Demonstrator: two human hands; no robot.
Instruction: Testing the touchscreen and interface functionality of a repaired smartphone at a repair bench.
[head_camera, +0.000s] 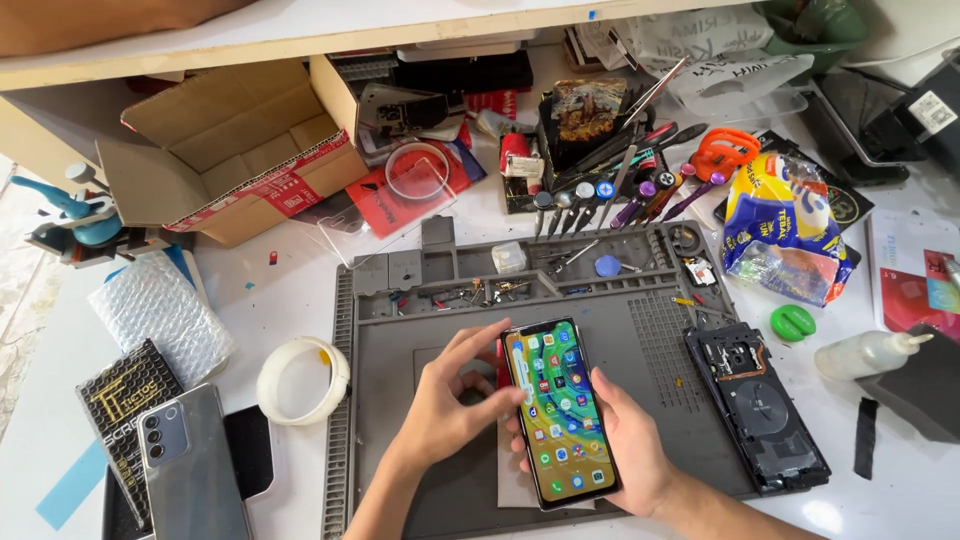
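Lit phone held in 2 hands over the grey work mat, lower centre of the frame.

The right hand (625, 440) cradles the phone (559, 412) from beneath, screen up and tilted for viewing; the left hand (450, 400) grips its left edge, thumb on the glass, steadying it. The mat (640, 350) sits on the desk (300, 300), its upper trays holding small screws. A removed back cover (757, 403) lies at the mat's right edge, a second phone (192, 462) lower left, screwdrivers (600, 195) upright above within reach.
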